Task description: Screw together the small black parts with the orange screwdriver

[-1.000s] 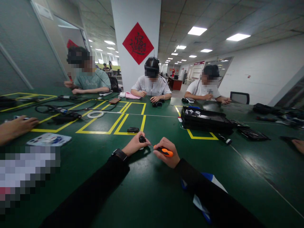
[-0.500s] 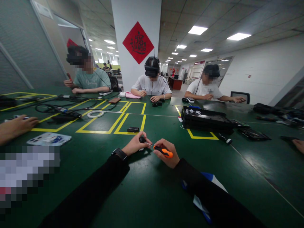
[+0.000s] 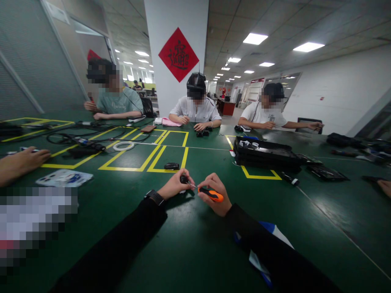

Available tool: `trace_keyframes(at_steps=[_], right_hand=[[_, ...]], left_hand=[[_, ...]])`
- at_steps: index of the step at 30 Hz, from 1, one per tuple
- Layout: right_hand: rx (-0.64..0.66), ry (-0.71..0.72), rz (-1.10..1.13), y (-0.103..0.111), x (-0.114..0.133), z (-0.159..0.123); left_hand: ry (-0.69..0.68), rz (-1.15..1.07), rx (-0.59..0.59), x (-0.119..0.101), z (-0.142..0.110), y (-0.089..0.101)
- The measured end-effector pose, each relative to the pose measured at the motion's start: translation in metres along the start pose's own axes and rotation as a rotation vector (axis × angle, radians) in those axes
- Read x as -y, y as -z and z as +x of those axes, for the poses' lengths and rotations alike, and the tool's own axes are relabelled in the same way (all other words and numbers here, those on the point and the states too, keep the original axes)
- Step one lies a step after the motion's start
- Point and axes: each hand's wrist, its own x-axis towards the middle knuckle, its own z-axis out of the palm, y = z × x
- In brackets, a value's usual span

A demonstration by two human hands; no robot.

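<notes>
My right hand [image 3: 216,194] is closed round a screwdriver [image 3: 217,196] with an orange and black handle. Its thin metal shaft points left, and the tip meets a small black part [image 3: 183,179] in my left hand [image 3: 174,185]. That part is mostly covered by my fingers, so its kind cannot be made out. Just beyond my left hand, a short black cylindrical piece [image 3: 171,166] lies on the table by the yellow tape. A small pale thing shows beneath my left fingers, too hidden to name.
A black tray [image 3: 265,151] with small white pieces stands right of centre. A phone [image 3: 64,178], a white cable coil [image 3: 124,146] and black cables lie left. A blue and white packet [image 3: 259,260] lies under my right forearm. Several people sit around the green table [image 3: 195,252].
Both my hands keep nearly the same place and grip, with the screwdriver still against the black part. The whole view has shifted very slightly.
</notes>
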Motion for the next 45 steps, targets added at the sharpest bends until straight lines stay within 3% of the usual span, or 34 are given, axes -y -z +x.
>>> trace_keyframes(at_steps=[5, 14, 21, 29, 33, 37, 45], right_hand=[[0.037, -0.133, 0.071, -0.0064, -0.0042, -0.0042], [0.024, 0.000, 0.072, -0.0004, 0.0004, 0.0001], [-0.033, -0.166, 0.089, -0.0039, -0.0008, -0.0040], [-0.033, -0.021, 0.065, 0.0008, 0.0006, 0.0002], [0.014, -0.091, 0.081, 0.0010, 0.0029, -0.0011], [-0.034, -0.182, 0.099, -0.0023, -0.0001, -0.0036], [-0.064, -0.039, 0.113, 0.0016, -0.0013, 0.0000]], left_hand=[[0.009, 0.000, -0.008, -0.0002, -0.0002, -0.0001], [0.001, 0.035, -0.026, 0.0002, 0.0001, 0.0005], [0.002, 0.048, -0.022, -0.0011, -0.0005, 0.0002], [-0.007, 0.065, -0.014, -0.0022, -0.0015, -0.0001], [-0.019, 0.064, -0.011, -0.0009, -0.0011, 0.0005], [-0.022, 0.061, -0.004, 0.0012, -0.0005, 0.0013], [-0.017, 0.082, -0.017, -0.0020, -0.0010, 0.0010]])
